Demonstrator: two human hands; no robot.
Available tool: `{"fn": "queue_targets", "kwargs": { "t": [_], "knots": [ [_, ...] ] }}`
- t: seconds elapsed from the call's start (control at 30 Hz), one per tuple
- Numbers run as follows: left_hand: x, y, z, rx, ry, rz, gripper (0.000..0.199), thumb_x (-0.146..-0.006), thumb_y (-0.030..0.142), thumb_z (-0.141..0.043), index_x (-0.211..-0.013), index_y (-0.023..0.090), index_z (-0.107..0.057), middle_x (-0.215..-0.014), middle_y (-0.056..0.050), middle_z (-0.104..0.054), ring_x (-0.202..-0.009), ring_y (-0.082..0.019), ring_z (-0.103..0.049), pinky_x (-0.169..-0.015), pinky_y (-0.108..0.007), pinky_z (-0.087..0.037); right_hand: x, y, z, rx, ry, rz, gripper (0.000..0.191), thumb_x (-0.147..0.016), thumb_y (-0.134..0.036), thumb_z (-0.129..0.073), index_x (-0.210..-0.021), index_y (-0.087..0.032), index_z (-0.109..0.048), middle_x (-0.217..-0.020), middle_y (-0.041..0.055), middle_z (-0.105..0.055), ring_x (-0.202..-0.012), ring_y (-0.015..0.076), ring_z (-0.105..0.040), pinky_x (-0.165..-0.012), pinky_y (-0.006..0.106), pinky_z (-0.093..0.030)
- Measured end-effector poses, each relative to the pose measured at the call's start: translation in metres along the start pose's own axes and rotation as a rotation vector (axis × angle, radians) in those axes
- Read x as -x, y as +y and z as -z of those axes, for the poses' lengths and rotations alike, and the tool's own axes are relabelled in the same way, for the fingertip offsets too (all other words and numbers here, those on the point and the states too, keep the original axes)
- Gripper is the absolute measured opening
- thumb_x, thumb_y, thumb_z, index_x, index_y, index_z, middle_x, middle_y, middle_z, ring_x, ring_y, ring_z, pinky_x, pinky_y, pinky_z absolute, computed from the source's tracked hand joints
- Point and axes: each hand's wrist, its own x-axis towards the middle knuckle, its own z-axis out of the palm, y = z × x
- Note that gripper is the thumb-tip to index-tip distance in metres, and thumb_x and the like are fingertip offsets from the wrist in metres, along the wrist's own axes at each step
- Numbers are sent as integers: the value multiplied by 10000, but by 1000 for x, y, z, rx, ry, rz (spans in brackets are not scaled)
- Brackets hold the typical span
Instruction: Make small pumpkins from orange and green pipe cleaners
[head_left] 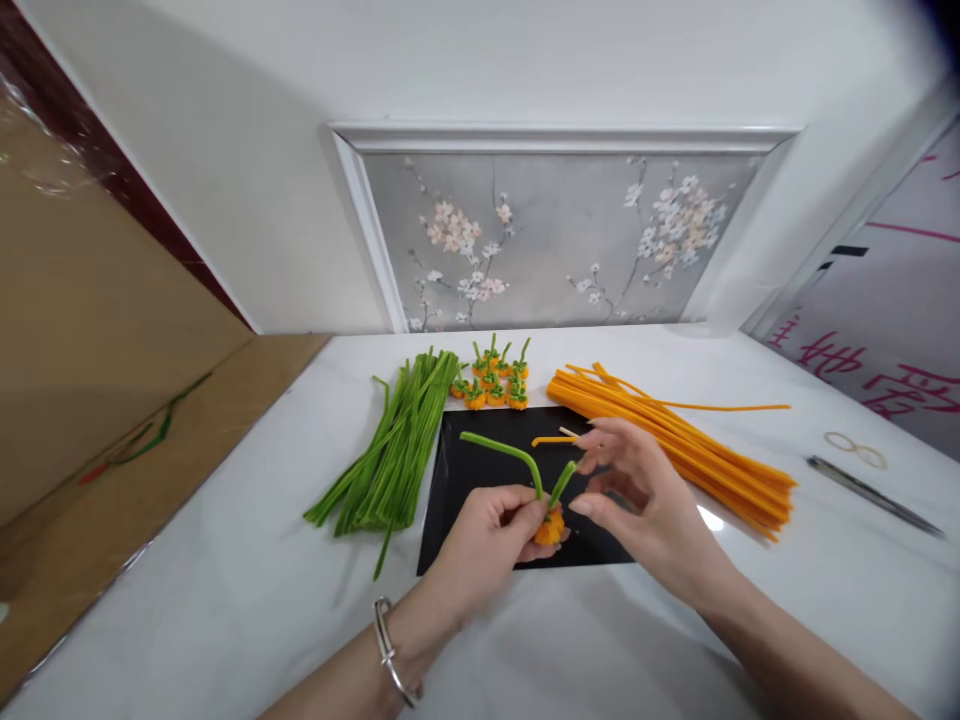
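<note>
My left hand (pixel 499 530) pinches a small orange pipe-cleaner pumpkin (pixel 550 528) between thumb and fingers, above a black mat. Two ends of a green pipe cleaner (pixel 517 455) rise from the pumpkin's top: a long one bending left and a shorter one leaning right. Close by on the right, my right hand (pixel 637 495) is open, its thumb and fingers apart around air. Its fingertips are near the shorter green end; whether they touch it I cannot tell. Beyond the hands, on the mat, lies a short orange pipe-cleaner piece (pixel 553 441), partly behind my right fingers.
The black mat (pixel 450 500) lies on a white table (pixel 247 560). A bundle of green pipe cleaners (pixel 397 450) is at left, orange ones (pixel 690 445) at right. Several finished pumpkins (pixel 495 385) stand behind the mat. Tweezers (pixel 874 495) and small scissors handles (pixel 855 449) sit far right.
</note>
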Motion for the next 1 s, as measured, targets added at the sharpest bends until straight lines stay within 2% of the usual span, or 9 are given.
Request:
{"fn": "queue_targets", "kwargs": {
  "t": [0.07, 0.13, 0.2, 0.43, 0.57, 0.67, 0.8, 0.9, 1.0],
  "knots": [
    [0, 0, -1, -2, -5, -7, 432, -659, 544, -756, -676, 120, -675, -711, -14, -598, -714, -139, -602, -742, -287, -548, -2, -1, -1, 39, -115, -36, 305, -829, -200, -675, -1115, -247, -581, -1000, 57, -631, -820, 172, -644, -666, 284, -582],
    [0, 0, -1, -2, -22, -13, 452, -657, 565, -749, -654, 122, -659, -701, -11, -592, -716, -133, -593, -741, -272, -545, -3, -3, -3, 92, -201, 25, 54, -865, -169, -623, -894, -213, -636, -902, 46, -642, -783, 159, -637, -687, 270, -562],
    [0, 0, -1, 4, -10, -22, 452, -672, 567, -737, -644, 125, -647, -687, -1, -580, -699, -123, -581, -750, -273, -544, -3, -5, -6, 132, -225, 105, 138, -903, -131, -551, -811, -203, -624, -852, 41, -644, -759, 147, -627, -689, 257, -544],
    [-3, -3, 1, -59, 128, -138, 317, -779, 421, -679, -675, 123, -649, -699, -6, -583, -666, -111, -530, -659, -225, -499, 3, -10, -15, 209, -325, 414, 254, -948, -66, -403, -931, -188, -625, -831, 60, -674, -788, 164, -616, -708, 291, -548],
    [-3, -4, 1, -121, 149, -210, 285, -820, 376, -644, -693, 122, -656, -685, -7, -575, -652, -117, -514, -607, -216, -469, 4, -12, -17, 186, -299, 450, 255, -945, -55, -418, -974, -179, -640, -830, 62, -681, -781, 162, -620, -704, 292, -558],
    [-2, -3, 2, -103, 94, -217, 296, -813, 405, -662, -712, 127, -666, -701, -4, -577, -666, -120, -536, -626, -221, -486, 1, -9, -10, 192, -313, 419, 270, -938, -61, -450, -1090, -197, -627, -940, 69, -688, -877, 169, -627, -767, 296, -565],
    [0, 0, 1, 16, -16, -113, 372, -751, 503, -710, -785, 134, -685, -769, -6, -594, -679, -124, -585, -665, -264, -537, -3, -5, 6, 376, -325, 442, 309, -919, -83, -492, -1171, -209, -619, -1126, 107, -633, -995, 188, -612, -819, 318, -559],
    [1, 3, 3, 28, -116, -52, 348, -732, 472, -745, -809, 135, -710, -777, -4, -597, -705, -114, -582, -747, -279, -532, -5, -2, 12, 452, -329, 542, 290, -932, -69, -451, -1052, -219, -669, -1039, 90, -651, -936, 179, -623, -768, 320, -548],
    [2, 5, 7, -19, -241, -37, 256, -757, 356, -750, -895, 140, -731, -760, 4, -596, -700, -101, -554, -761, -252, -485, -6, -2, 12, 398, -356, 594, 252, -960, -86, -434, -949, -183, -666, -946, 75, -680, -872, 161, -625, -732, 299, -526]
  ]
}}
